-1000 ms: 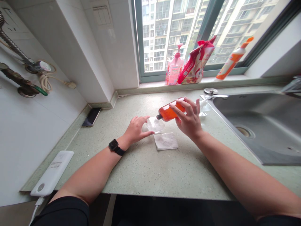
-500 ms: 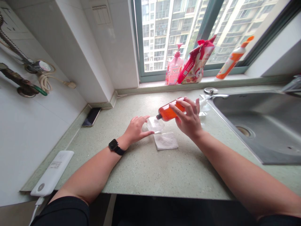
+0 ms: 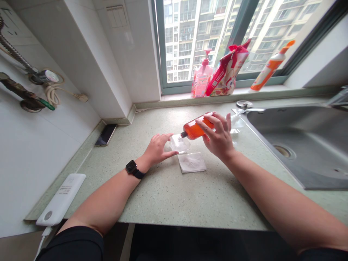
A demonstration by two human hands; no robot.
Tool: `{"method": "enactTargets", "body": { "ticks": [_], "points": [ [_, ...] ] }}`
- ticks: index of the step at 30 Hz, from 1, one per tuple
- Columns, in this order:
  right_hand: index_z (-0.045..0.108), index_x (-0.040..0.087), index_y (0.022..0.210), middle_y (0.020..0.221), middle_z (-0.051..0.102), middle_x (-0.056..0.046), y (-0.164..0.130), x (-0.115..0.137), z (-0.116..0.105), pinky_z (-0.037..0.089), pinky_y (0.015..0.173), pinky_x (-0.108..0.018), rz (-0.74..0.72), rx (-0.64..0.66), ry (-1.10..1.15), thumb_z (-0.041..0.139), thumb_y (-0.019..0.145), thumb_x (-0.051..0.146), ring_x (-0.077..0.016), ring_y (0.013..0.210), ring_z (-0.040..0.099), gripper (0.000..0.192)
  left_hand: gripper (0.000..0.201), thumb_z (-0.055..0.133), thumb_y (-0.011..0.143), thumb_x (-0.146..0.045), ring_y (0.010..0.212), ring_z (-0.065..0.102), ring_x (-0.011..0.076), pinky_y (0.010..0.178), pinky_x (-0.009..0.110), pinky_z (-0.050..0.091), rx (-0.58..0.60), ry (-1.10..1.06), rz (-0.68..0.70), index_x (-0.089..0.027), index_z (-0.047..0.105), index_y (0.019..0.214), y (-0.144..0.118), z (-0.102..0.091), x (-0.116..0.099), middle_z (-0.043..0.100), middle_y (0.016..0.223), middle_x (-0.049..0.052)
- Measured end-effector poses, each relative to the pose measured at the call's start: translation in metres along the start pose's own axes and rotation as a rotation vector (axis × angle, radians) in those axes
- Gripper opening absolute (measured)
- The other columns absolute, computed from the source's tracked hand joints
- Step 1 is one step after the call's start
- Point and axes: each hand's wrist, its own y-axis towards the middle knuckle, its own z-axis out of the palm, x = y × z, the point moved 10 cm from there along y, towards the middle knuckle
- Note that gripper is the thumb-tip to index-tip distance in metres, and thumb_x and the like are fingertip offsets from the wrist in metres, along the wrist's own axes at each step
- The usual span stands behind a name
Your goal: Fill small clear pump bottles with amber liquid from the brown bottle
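Note:
My right hand grips a clear bottle of orange liquid, tipped on its side with its dark neck pointing left. The neck sits over a small clear container that stands on the green speckled counter. My left hand, a black watch on its wrist, rests against the left side of that container with the fingers curled around it. A folded white cloth lies flat on the counter just in front of both hands.
A steel sink fills the right. On the windowsill stand a pink pump bottle, a red refill pouch and an orange-capped bottle. A phone lies by the wall; a white power bank sits at the left edge.

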Motion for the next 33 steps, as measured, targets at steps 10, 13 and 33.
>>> {"method": "enactTargets", "body": {
  "ticks": [10,13,33],
  "points": [
    [0.022,0.054,0.170,0.151,0.058,-0.005,0.0005,0.0020,-0.0013,0.025,0.132,-0.076,-0.018,-0.004,-0.023,0.066,0.091,0.005,-0.0367,0.150,0.050,0.103,0.080,0.079,0.092,-0.064,0.122,0.072,0.0323,0.124,0.064,0.040,-0.010,0.007,0.018,-0.024,0.051,0.155,0.0003,0.0007,-0.0002,0.076,0.128,0.011],
    [0.021,0.054,0.171,0.149,0.058,-0.005,0.0007,0.0031,-0.0024,0.025,0.132,-0.075,-0.030,-0.016,-0.027,0.066,0.092,0.005,-0.0363,0.149,0.051,0.103,0.080,0.079,0.092,-0.065,0.121,0.072,0.0323,0.124,0.065,0.040,-0.016,0.007,0.022,-0.024,0.051,0.155,0.0001,0.0002,-0.0007,0.076,0.127,0.012],
    [0.019,0.058,0.170,0.153,0.058,-0.002,0.0013,0.0010,-0.0027,0.024,0.133,-0.075,-0.013,-0.032,-0.013,0.065,0.092,0.003,-0.0364,0.150,0.051,0.107,0.080,0.078,0.093,-0.065,0.121,0.072,0.0321,0.124,0.065,0.040,-0.019,0.002,0.031,-0.023,0.051,0.155,-0.0002,-0.0004,-0.0018,0.075,0.127,0.012]
  ]
}}
